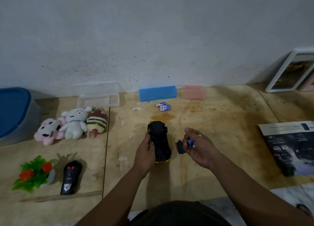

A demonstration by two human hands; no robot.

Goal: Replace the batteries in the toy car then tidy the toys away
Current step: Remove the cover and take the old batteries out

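Observation:
The yellow toy car (159, 141) lies upside down on the wooden floor, black underside up. My left hand (144, 155) grips its left side. To the right of the car, my right hand (198, 147) is closed around blue-and-white batteries (191, 142). A small black battery cover (180, 146) lies on the floor between the car and my right hand. Three more blue-and-white batteries (163, 107) lie farther back, in front of a blue box (158, 93). Three plush toys (73, 125) sit in a row at the left. A black remote control (71, 177) lies at the near left.
A clear plastic box (98, 97) stands open by the wall, and a pink box (195, 92) sits right of the blue one. A blue-lidded bin (15, 113) is at far left, a fake plant (34, 173) near it, a printed carton (292, 146) at right.

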